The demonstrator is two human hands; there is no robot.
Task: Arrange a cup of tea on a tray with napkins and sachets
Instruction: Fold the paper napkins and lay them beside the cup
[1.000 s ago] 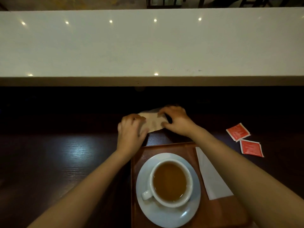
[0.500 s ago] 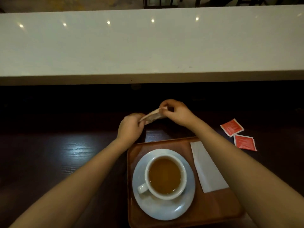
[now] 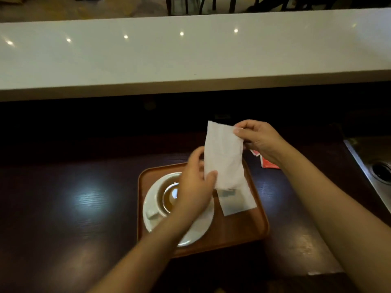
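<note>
Up above the tray point(image 3: 259, 227), both hands pinch a folded napkin point(image 3: 223, 154): right hand point(image 3: 257, 139) clamps its far end, left hand point(image 3: 195, 187) its near end. Its long axis already matches the napkin on the tray point(image 3: 238, 203), directly below.

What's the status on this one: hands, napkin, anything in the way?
Left hand and right hand both pinching held napkin above tray. Second napkin already on tray. Red sachets off tray, partly hidden.
</note>
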